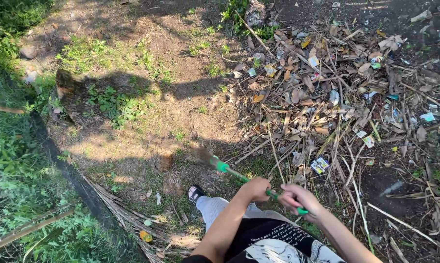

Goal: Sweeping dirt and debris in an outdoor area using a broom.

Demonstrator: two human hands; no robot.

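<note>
Broom (239, 175) with green handle lies slanted from the blurred bristle head up-left to both hands, left hand (255, 188) closed nearer the head, right hand (300, 198) gripping the end (litter pile (337, 92) lies up-right).

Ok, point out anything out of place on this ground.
Scraps of coloured plastic wrappers lie mixed into the heap of dry brown leaves and sticks. Both hands, left and right, grip the green-handled broom beside it.
</note>
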